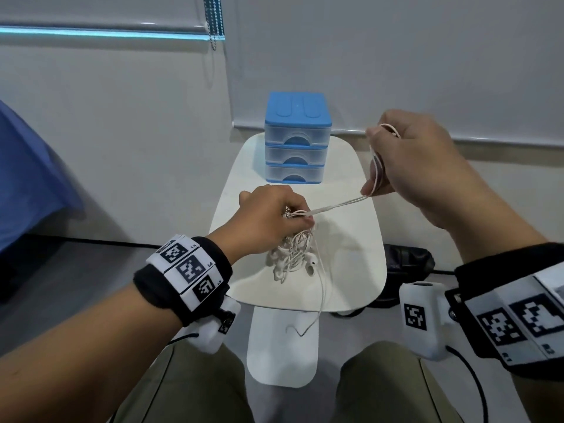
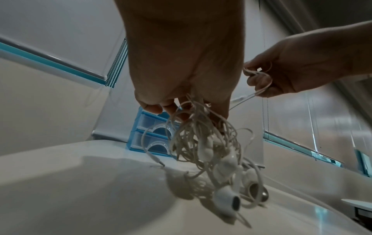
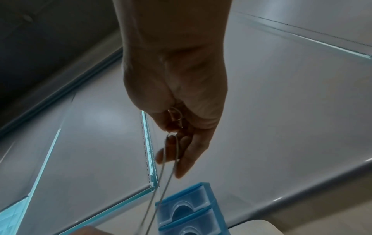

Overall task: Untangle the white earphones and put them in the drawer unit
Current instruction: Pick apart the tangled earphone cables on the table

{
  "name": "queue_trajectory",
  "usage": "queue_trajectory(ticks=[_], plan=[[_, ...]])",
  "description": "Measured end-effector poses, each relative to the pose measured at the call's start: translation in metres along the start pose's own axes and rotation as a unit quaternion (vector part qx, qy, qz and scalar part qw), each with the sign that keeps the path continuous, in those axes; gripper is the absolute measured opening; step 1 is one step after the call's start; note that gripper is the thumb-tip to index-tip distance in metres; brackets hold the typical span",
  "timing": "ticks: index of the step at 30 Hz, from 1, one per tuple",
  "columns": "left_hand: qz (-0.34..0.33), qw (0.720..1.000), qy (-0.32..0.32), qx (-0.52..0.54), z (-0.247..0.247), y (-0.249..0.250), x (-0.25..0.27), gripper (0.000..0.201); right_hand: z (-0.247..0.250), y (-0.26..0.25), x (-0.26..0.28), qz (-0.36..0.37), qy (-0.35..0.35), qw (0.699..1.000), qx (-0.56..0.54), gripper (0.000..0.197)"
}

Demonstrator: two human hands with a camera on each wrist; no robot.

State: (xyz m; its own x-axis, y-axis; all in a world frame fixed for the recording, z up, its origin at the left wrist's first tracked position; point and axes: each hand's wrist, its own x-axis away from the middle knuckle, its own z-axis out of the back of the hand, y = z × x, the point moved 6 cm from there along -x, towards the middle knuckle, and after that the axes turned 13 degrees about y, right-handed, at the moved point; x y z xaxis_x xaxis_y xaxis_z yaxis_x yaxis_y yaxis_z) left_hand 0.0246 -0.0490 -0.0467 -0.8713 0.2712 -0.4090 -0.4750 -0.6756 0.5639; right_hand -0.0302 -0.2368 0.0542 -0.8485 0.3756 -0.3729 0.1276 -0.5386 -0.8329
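Note:
A tangled bundle of white earphones (image 1: 294, 251) hangs from my left hand (image 1: 271, 218), which grips it just above the white table (image 1: 360, 239); earbuds (image 2: 226, 200) dangle at the bundle's lower end. My right hand (image 1: 409, 157), raised to the right, holds a loop of the earphone cable (image 1: 332, 205) wound over its fingers (image 3: 181, 160). The cable runs taut between both hands. The blue drawer unit (image 1: 296, 138), with three clear drawers all closed, stands at the table's far end. One cable end (image 1: 317, 312) trails over the table's near edge.
The small table stands against a white wall with roller blinds and a bead chain (image 1: 215, 22). A blue cloth (image 1: 27, 184) lies at the left. A dark object (image 1: 406, 264) sits on the floor right of the table. My knees are below the table's near edge.

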Motion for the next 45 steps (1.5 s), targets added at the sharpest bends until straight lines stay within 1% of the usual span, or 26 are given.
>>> queue_trajectory(ticks=[4, 6, 8, 10, 12, 13, 14, 15, 16, 17, 18, 20, 21, 23, 26, 30, 32, 35, 37, 38, 39, 40, 42, 43, 44, 45], plan=[[0.009, 1.000, -0.013, 0.003, -0.002, -0.003, 0.002, 0.017, 0.009, 0.005, -0.003, 0.013, 0.051, 0.998, 0.039, 0.030], [0.008, 1.000, -0.013, -0.002, -0.002, -0.003, 0.003, 0.019, 0.009, 0.008, -0.002, 0.015, 0.059, 0.997, 0.048, 0.031], [-0.001, 1.000, -0.009, 0.002, -0.002, 0.000, 0.004, 0.017, 0.004, 0.014, -0.002, 0.001, 0.048, 0.997, 0.054, 0.030], [-0.020, 1.000, -0.010, 0.006, -0.003, 0.004, 0.005, 0.014, -0.009, 0.021, 0.004, -0.026, -0.014, 0.997, 0.067, 0.027], [-0.045, 0.999, -0.022, -0.014, -0.005, 0.009, 0.008, 0.014, -0.025, 0.033, 0.011, -0.045, -0.111, 0.987, 0.110, 0.030], [-0.053, 0.998, -0.028, -0.029, -0.006, 0.011, 0.009, 0.013, -0.032, 0.039, 0.017, -0.047, -0.171, 0.972, 0.152, 0.035], [-0.058, 0.997, -0.033, -0.042, -0.007, 0.012, 0.011, 0.012, -0.039, 0.047, 0.023, -0.037, -0.233, 0.950, 0.203, 0.044], [-0.061, 0.996, -0.035, -0.051, -0.008, 0.013, 0.011, 0.010, -0.044, 0.054, 0.028, -0.025, -0.289, 0.923, 0.252, 0.048], [-0.062, 0.996, -0.038, -0.053, -0.009, 0.013, 0.011, 0.009, -0.048, 0.058, 0.035, -0.014, -0.331, 0.900, 0.282, 0.043], [-0.065, 0.996, -0.044, -0.052, -0.010, 0.012, 0.012, 0.011, -0.051, 0.060, 0.038, -0.001, -0.352, 0.889, 0.291, 0.033], [-0.073, 0.995, -0.056, -0.048, -0.011, 0.012, 0.014, 0.016, -0.051, 0.061, 0.037, 0.008, -0.352, 0.893, 0.282, 0.027], [-0.100, 0.990, -0.090, -0.037, -0.014, 0.015, 0.018, 0.022, -0.047, 0.059, 0.029, 0.008, -0.308, 0.920, 0.241, 0.024], [-0.111, 0.988, -0.103, -0.028, -0.014, 0.017, 0.020, 0.022, -0.045, 0.055, 0.026, 0.009, -0.285, 0.934, 0.216, 0.024], [-0.115, 0.988, -0.099, -0.010, -0.014, 0.019, 0.020, 0.020, -0.043, 0.049, 0.022, 0.002, -0.263, 0.949, 0.175, 0.024], [-0.094, 0.993, -0.074, 0.012, -0.014, 0.015, 0.014, 0.018, -0.044, 0.035, 0.019, 0.010, -0.259, 0.952, 0.163, 0.029], [-0.079, 0.993, -0.086, -0.005, -0.018, 0.009, 0.011, 0.022, -0.037, 0.017, 0.015, 0.024, -0.266, 0.934, 0.236, 0.034], [-0.087, 0.993, -0.079, 0.002, -0.015, 0.011, 0.011, 0.021, -0.034, 0.008, 0.013, 0.041, -0.249, 0.936, 0.244, 0.033], [-0.077, 0.991, -0.087, 0.073, -0.013, 0.020, 0.010, 0.019, -0.037, -0.001, 0.012, 0.060, -0.225, 0.944, 0.232, 0.024], [-0.054, 0.989, -0.085, 0.104, -0.017, 0.023, 0.008, 0.019, -0.043, -0.002, 0.011, 0.053, -0.222, 0.949, 0.219, 0.024], [-0.043, 0.990, -0.081, 0.107, -0.019, 0.023, 0.007, 0.024, -0.046, -0.001, 0.010, 0.055, -0.219, 0.949, 0.222, 0.026], [-0.035, 0.991, -0.077, 0.106, -0.020, 0.020, 0.006, 0.032, -0.048, -0.001, 0.008, 0.070, -0.207, 0.948, 0.233, 0.028], [-0.027, 0.992, -0.074, 0.103, -0.022, 0.016, 0.005, 0.038, -0.049, -0.001, 0.005, 0.097, -0.182, 0.945, 0.252, 0.029], [-0.017, 0.992, -0.073, 0.101, -0.024, 0.009, 0.005, 0.047, -0.042, -0.005, -0.004, 0.142, -0.088, 0.947, 0.275, 0.030], [-0.017, 0.992, -0.075, 0.101, -0.025, 0.005, 0.005, 0.051, -0.037, -0.007, -0.009, 0.151, -0.036, 0.955, 0.255, 0.031], [-0.016, 0.992, -0.074, 0.099, -0.025, 0.002, 0.005, 0.053, -0.031, -0.010, -0.012, 0.156, 0.011, 0.966, 0.206, 0.032], [-0.014, 0.993, -0.072, 0.093, -0.024, 0.000, 0.006, 0.053, -0.026, -0.012, -0.014, 0.154, 0.041, 0.978, 0.132, 0.033]])
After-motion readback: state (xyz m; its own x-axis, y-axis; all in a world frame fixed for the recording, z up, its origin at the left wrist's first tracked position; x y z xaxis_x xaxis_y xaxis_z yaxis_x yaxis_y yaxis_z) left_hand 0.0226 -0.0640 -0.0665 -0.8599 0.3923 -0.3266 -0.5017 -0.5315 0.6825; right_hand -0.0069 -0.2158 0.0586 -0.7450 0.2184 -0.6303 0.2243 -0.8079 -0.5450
